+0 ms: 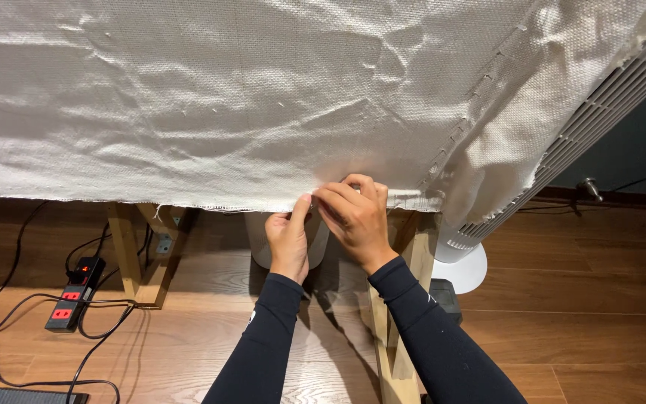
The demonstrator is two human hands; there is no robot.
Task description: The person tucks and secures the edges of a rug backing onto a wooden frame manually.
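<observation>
I have both hands at the near edge of a big sheet of white woven fabric [263, 112] that drapes over the table, its hem hanging just past the front. My left hand [289, 239] comes up from below, thumb and fingers closed on the frayed hem. My right hand [357, 217] sits just beside it, almost touching, its fingertips pinched shut on the same stretch of edge — what exactly lies between the fingers, a thread or a small pin, is too small for me to tell.

As I judge it, the work along this hem is partway. To the right, a line of small stitches or staples [450, 142] runs up the cloth toward the far corner, so that seam looks done. To the left, the hem runs on loose and ragged, with stray threads hanging, so that length looks untouched.

Below, the wooden table legs [125, 251] stand on a wood floor [585, 299]. A black power strip [75, 293] with red switches lies at the left, cords trailing, and a white tower fan [562, 142] leans at the right.
</observation>
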